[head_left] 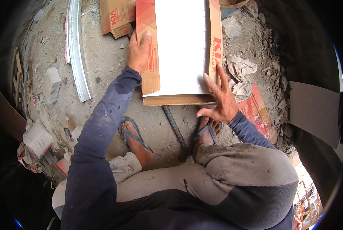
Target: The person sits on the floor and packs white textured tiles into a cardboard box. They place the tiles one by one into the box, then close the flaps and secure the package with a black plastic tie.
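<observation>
A long, shallow cardboard box (151,69), brown with red print, lies in front of me with its top open. Its inside shows a bright white flat surface (182,46), too glaring to make out in detail. My left hand (139,51) grips the box's left side, thumb lying on the flap and fingers down along the outer edge. At the near right corner, my right hand (222,100) is open with fingers spread; its fingertips rest against the right side of the box, and the thumb points inward.
A ribbed steel bar (174,126) lies between my sandalled feet. Metal channel strips (78,57) are at left, near a stone block (51,85). Another carton (116,17) stands behind. Crumpled cloth or paper (240,73), a flattened red carton (258,113) and rubble lie at right.
</observation>
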The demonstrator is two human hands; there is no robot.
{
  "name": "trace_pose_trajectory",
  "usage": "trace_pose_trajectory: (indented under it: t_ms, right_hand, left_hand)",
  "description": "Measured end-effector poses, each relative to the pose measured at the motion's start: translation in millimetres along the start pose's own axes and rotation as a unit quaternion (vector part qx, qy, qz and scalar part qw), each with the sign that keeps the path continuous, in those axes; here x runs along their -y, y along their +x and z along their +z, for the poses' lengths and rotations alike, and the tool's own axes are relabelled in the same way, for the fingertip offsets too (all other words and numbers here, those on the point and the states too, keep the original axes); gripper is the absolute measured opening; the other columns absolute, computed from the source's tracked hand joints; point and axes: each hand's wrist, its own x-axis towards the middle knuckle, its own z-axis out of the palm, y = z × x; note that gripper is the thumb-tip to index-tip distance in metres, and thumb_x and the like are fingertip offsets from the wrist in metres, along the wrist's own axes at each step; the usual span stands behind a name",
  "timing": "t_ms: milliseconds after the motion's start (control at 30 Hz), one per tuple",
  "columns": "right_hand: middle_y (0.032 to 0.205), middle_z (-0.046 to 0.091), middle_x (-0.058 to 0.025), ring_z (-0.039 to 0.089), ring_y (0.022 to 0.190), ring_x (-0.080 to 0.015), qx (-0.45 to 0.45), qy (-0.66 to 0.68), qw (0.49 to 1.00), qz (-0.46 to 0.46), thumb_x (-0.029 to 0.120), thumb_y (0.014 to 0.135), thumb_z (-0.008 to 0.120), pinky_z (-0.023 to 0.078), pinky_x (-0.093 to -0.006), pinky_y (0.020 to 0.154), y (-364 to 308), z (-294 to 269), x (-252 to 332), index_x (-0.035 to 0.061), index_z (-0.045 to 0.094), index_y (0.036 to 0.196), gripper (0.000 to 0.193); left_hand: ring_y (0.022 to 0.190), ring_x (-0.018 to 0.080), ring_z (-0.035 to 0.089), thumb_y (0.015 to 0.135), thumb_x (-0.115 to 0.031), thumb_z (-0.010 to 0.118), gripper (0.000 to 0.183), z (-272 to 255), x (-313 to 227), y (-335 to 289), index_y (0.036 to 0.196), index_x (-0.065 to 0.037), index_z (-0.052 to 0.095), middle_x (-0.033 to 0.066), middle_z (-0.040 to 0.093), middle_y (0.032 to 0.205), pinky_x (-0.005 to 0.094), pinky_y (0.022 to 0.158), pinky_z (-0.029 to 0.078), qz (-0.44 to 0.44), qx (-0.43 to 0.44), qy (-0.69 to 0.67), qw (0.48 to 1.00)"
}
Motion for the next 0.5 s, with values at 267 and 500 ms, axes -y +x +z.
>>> trace_pose_trajectory:
  t_ms: [267,500]
  right_hand:
    - [0.154,0.047,-0.0297,0.049,0.142,-0.0420,-0.215,0.061,0.972,0.079,0.021,0.074,0.093,0.044,-0.0486,0.114,11.5,42.3,18.4,0.0008,0.078,0.092,0.031]
    - [0.140,0.043,-0.0238,0.050,0.129,-0.0398,-0.279,0.006,0.952,0.128,0.025,0.078,0.089,0.045,-0.0486,0.111,20.1,40.2,15.0,0.0036,0.041,0.154,0.092]
  left_hand:
    - [0.142,0.0424,0.046,0.104,-0.027,0.061,0.067,4.1,-5.7,-8.8,0.160,-0.002,0.034,0.0295,0.036,0.159,0.0457,0.115,0.043,0.174,-0.048,0.214,0.960]
    - [0.152,0.0627,0.005,0.091,-0.073,0.062,0.118,-9.2,-23.6,-54.7,0.166,-0.002,0.006,0.0458,-0.007,0.161,0.0599,0.123,0.022,0.114,0.146,0.320,0.929]
